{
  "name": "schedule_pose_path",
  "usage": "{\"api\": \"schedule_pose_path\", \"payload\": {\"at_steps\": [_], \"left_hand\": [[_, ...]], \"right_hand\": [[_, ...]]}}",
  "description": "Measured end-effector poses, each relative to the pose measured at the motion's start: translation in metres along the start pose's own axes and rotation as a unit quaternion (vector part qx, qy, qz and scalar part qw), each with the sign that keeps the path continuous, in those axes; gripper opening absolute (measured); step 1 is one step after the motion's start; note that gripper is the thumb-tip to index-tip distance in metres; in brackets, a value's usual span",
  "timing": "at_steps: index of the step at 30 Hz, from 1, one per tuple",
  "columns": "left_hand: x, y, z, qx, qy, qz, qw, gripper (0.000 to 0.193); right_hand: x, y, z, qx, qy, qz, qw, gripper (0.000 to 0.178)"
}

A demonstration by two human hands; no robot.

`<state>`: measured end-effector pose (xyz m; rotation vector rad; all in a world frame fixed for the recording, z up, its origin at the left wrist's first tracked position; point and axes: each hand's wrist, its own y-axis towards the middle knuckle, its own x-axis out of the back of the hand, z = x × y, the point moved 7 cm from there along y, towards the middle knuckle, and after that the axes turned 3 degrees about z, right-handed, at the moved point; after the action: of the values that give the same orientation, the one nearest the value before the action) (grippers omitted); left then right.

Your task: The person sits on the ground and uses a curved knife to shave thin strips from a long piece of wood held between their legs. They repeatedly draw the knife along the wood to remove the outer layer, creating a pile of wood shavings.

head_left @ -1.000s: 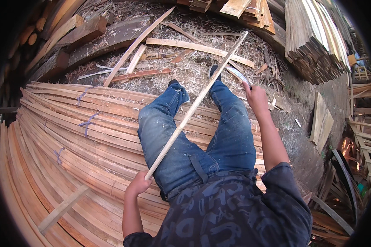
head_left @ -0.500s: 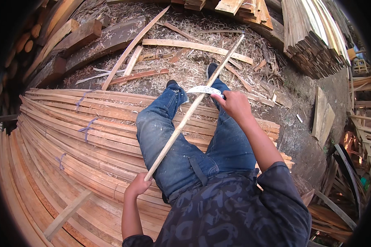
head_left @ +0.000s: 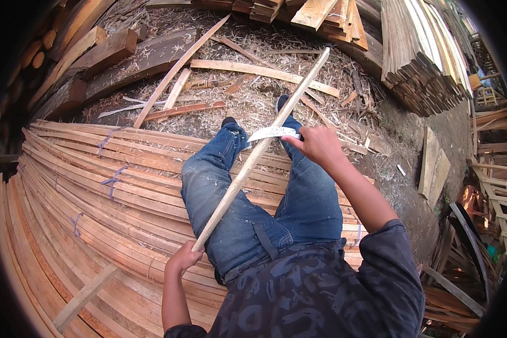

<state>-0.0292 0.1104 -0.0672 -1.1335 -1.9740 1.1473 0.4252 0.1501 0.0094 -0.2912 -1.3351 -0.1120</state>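
A long pale wooden stick [head_left: 231,194] slants across my thighs, its far end raised toward the shavings-covered ground. Closed around its near end is my left hand [head_left: 184,259], beside my left hip. My right hand [head_left: 320,146] is wrapped round the grip of a curved knife [head_left: 269,133], beyond my right knee. The knife's light blade lies crosswise over the stick between my lower legs, its tip pointing left. Most of the grip is hidden by my fingers.
Bundled wooden strips [head_left: 107,186] spread beneath me and to the left. Loose slats [head_left: 265,72] and shavings litter the ground ahead. Thick beams [head_left: 104,53] lie far left, a tall stack of thin boards [head_left: 414,79] far right. Two short planks [head_left: 432,169] lie to the right.
The knife has come slightly nearer to me along the stick. The stick looks turned a little, showing a broader pale face. The whole view has shifted slightly.
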Motion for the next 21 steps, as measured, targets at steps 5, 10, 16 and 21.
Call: {"api": "schedule_pose_path", "payload": {"at_steps": [5, 10, 16, 21], "left_hand": [[0.001, -0.003, -0.006, 0.017, -0.022, 0.015, 1.000, 0.010], [0.006, 0.007, 0.011, 0.017, -0.027, 0.035, 0.999, 0.011], [0.002, 0.007, 0.006, -0.016, -0.010, 0.003, 1.000, 0.013], [-0.007, -0.006, -0.014, -0.078, 0.103, -0.101, 0.986, 0.017]], "right_hand": [[0.009, 0.031, -0.095, -0.178, 0.056, -0.060, 0.980, 0.072], [0.011, 0.025, -0.073, -0.113, 0.080, -0.080, 0.987, 0.065], [-0.016, -0.014, 0.024, 0.065, 0.049, -0.030, 0.996, 0.063], [-0.021, -0.024, 0.026, 0.039, 0.056, -0.034, 0.997, 0.061]]}}
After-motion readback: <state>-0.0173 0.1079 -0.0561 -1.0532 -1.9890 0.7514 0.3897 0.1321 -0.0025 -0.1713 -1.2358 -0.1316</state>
